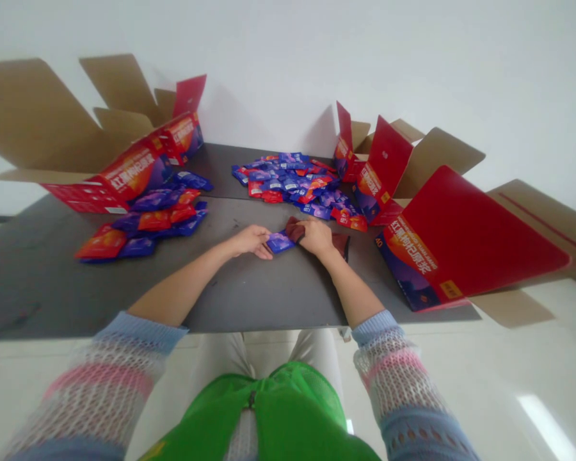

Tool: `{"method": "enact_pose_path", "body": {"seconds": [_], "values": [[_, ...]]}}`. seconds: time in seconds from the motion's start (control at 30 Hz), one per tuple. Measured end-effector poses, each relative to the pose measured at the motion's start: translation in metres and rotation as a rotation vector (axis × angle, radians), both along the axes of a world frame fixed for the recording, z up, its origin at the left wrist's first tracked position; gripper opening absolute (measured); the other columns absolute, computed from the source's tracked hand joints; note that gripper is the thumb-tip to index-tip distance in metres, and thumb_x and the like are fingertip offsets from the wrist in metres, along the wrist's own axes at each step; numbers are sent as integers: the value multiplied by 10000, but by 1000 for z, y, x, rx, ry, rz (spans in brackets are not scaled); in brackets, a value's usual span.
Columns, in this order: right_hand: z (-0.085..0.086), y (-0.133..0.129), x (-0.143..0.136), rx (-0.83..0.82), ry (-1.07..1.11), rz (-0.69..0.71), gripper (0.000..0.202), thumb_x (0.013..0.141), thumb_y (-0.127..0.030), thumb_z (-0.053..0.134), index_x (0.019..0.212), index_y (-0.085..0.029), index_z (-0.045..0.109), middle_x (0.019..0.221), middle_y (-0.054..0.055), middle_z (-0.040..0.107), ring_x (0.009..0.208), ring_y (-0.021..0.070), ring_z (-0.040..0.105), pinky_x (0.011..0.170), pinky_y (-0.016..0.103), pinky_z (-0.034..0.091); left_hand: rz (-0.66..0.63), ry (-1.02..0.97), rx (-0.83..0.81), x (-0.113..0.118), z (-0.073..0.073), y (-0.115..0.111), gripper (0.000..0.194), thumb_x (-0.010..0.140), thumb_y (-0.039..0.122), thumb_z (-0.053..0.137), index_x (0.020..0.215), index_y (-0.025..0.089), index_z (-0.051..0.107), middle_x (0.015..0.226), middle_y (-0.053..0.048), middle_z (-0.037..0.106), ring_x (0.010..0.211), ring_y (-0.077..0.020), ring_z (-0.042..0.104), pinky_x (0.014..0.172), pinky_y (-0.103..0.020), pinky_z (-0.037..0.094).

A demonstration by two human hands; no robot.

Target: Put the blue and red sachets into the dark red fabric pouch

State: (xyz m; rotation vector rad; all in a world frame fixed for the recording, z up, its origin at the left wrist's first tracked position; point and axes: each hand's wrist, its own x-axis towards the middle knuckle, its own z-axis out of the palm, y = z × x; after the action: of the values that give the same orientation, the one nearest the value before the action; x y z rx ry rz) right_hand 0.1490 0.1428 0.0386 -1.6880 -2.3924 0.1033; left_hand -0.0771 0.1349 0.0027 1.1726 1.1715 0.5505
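My left hand (252, 242) pinches the left end of a small blue-purple sachet (281, 242) just above the grey table. My right hand (315, 237) is closed on a dark brown cloth (294, 228), which covers the sachet's right end. More of the cloth hangs out behind my right wrist. Beyond my hands lies a heap of blue and red sachets (288, 179). Several more sachets (158, 214) are stacked in loose rows to the left of my left hand.
Open red cartons with brown flaps stand on both sides: a large left carton (129, 171), another behind it (185, 136), and on the right a near carton (427, 256) with two smaller ones behind. A white wall (278, 70) backs the grey table (264, 301).
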Motion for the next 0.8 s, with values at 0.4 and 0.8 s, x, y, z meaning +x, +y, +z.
{"method": "enact_pose_path", "body": {"seconds": [0.4, 0.8], "values": [[3, -9, 14, 72, 63, -78, 354, 921, -397, 507, 1165, -276, 733, 1117, 79, 683, 974, 240, 659, 816, 318, 499, 39, -26, 3, 8, 7, -5, 97, 968, 191, 544, 981, 117, 604, 621, -71, 710, 575, -203, 732, 543, -238, 571], [-17, -24, -32, 76, 114, 321, 419, 887, -361, 565, 1277, -248, 668, 1140, 64, 680, 1028, 226, 626, 858, 298, 457, 60, -21, 51, 6, 3, -3, 170, 793, 73, 592, 921, 92, 702, 697, -126, 748, 612, -226, 737, 625, -297, 599]]}}
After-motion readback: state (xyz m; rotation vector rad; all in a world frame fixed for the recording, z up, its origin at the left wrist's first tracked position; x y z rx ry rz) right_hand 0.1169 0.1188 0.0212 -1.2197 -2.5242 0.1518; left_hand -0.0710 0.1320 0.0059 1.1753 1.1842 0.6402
